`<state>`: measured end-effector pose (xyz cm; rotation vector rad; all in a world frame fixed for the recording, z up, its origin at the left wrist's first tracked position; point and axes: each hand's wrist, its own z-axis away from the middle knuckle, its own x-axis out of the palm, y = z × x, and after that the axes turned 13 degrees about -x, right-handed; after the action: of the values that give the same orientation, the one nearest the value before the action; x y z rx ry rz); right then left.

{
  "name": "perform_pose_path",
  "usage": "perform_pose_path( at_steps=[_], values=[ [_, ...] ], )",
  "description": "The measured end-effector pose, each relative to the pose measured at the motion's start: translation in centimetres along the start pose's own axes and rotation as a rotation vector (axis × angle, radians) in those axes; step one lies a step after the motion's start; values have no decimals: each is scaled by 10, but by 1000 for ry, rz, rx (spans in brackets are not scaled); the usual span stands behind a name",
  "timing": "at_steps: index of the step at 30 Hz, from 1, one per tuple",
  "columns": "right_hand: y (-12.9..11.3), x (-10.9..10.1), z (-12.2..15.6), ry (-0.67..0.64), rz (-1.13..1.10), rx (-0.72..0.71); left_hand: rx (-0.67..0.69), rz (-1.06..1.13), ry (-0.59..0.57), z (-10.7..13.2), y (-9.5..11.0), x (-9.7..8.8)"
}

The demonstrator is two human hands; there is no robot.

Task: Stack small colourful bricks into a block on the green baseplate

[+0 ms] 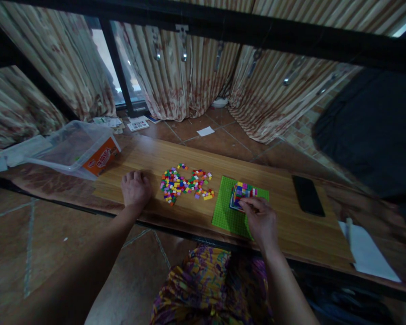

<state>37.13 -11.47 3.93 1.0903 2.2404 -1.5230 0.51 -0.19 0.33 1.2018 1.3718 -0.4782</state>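
Observation:
My right hand [262,220] is over the green baseplate [223,207], with thumb and forefinger pinched together against the near side of a small brick model [241,192]. The model is built of many-coloured toy bricks and has a white and dark edge at its base. Whatever is between those fingertips is too small to make out. To the left, my left hand [135,187] rests on the wooden board with its fingers curled in, and nothing shows in it. Loose toy bricks [179,184] lie spread between my left hand and the baseplate.
A clear plastic box [71,146] with an orange label stands at the left end of the wooden board [189,216]. On the right lie a black phone [307,195] and white paper [370,253]. A dark bar [223,22] crosses above, before striped curtains [189,81].

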Motion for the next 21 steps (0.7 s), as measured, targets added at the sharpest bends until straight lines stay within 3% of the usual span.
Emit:
perform_pose_path(
  at_steps=[9,21],
  values=[
    [-1,6,-1,20,1,82,9,-4,16,0,-2,2],
    [-1,-4,4,-9,50,4,2,-27,19,1,-1,1]
  ],
)
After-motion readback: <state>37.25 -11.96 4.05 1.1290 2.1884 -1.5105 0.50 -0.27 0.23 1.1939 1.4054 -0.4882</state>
